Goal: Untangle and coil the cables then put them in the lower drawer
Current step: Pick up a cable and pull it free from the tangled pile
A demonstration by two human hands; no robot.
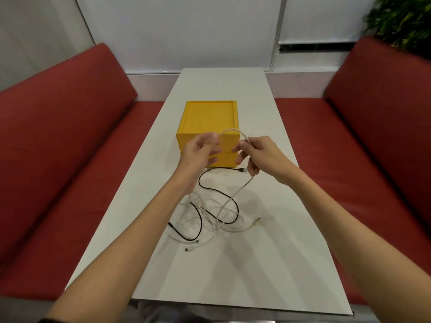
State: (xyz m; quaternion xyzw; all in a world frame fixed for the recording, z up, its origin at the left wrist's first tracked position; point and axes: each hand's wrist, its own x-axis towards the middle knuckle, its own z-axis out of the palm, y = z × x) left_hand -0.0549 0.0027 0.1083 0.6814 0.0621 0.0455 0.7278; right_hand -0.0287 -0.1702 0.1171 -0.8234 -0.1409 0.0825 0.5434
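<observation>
At centre we see a plain yellow plastic drawer box [208,117], thin black cable [224,169], thin white cable [232,129], perhaps silver-tipped.

Both arms reach forward, left hand [200,150] and right hand [257,155] raised close together, fingers [240,145] pinching the white cable [233,129].

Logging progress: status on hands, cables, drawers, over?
Left hand, right hand both pinch white cable, looped above table. Black cable tangled with it below. Lower drawer shut.
</observation>
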